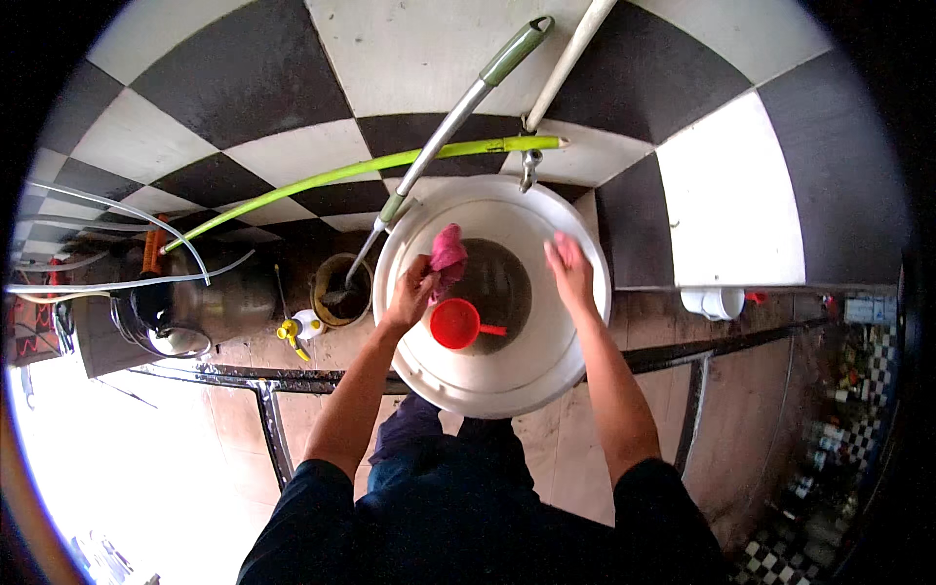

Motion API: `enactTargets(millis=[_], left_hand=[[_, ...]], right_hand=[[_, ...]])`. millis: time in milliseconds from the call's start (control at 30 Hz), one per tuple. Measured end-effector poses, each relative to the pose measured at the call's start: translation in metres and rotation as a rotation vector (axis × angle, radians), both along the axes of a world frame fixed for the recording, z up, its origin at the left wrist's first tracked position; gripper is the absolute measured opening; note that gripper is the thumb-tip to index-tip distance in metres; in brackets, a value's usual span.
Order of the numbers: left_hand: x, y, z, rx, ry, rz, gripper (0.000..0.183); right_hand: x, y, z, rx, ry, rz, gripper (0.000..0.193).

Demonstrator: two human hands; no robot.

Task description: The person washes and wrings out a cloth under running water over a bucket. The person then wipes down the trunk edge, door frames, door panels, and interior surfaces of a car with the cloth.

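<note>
Below me stands a large round white tub [561, 366] with dark water [505, 292] at its bottom. A red dipper [455, 324] with a short handle lies inside it, handle pointing right. My left hand [413, 292], over the tub's left side, is closed on a crumpled pink cloth [448, 255]. On the other side, my right hand [568, 265] hovers inside the right rim, slightly blurred, its fingers stretched out and nothing in them. A metal tap [529, 168] on the wall hangs above the tub's far rim.
A mop-like pole [448, 125] leans from a dark bucket [341, 290] to the checkered wall. A green hose [341, 175] runs across to the tap. A yellow-and-white spray bottle [300, 327] and a metal cylinder [229, 302] stand left. A white container [713, 303] sits right.
</note>
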State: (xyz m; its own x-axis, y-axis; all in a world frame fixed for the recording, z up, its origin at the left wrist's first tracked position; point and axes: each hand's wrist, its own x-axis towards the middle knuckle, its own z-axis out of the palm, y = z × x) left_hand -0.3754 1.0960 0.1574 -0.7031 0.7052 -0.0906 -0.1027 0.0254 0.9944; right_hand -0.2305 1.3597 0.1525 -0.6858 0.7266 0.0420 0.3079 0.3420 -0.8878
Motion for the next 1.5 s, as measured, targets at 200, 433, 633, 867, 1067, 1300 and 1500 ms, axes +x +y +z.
enactTargets(millis=[200,433,633,867,1067,1300,1500], left_hand=[[-0.019,0.070,-0.021,0.225,-0.731,0.154,0.022],[-0.028,0.160,-0.072,0.204,-0.858,0.192,0.036],[-0.035,0.208,-0.088,0.110,-0.727,-0.002,0.027],[-0.083,0.187,-0.093,-0.222,-0.165,-0.187,0.037],[-0.107,0.166,-0.090,-0.657,0.441,-0.384,0.048],[-0.079,0.196,-0.045,-0.261,-0.150,-0.396,0.029],[-0.098,0.177,-0.086,-0.336,0.200,-0.352,0.028]], right_hand=[[-0.132,0.037,0.039,0.492,-0.187,0.258,0.055],[-0.126,0.088,0.056,0.466,-0.015,0.587,0.036],[-0.101,0.114,-0.029,0.058,-0.152,0.432,0.055],[-0.130,0.101,-0.086,0.009,-0.340,0.711,0.054],[-0.130,0.093,-0.044,-0.172,-0.329,0.713,0.028],[-0.116,0.085,-0.058,0.114,-0.132,0.774,0.049],[-0.136,0.071,-0.040,0.281,-0.467,0.719,0.029]])
